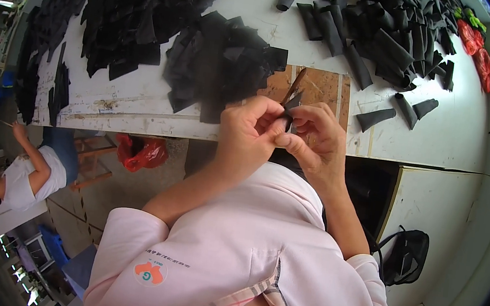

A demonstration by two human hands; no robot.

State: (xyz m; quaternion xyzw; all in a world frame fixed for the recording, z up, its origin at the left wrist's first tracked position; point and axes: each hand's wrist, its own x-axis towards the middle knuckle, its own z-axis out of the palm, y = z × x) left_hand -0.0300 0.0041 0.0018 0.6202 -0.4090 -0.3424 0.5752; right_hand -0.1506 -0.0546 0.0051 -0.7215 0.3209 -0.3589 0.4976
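Above the table's front edge, my left hand and my right hand meet with their fingertips pinched. Between them is a small black piece of sheet material, mostly hidden by the fingers. Both hands are closed on it. Just beyond lies a stained brown board, with a thin dark stick on it. Flat black pieces are heaped left of the board, close to my left hand. Right of my right hand, a few black pieces rolled into tapered tubes lie apart.
More flat black pieces cover the white table at the far left. Rolled black tubes are piled at the far right beside a red plastic bag. Another red bag hangs below the edge. A person sits at left.
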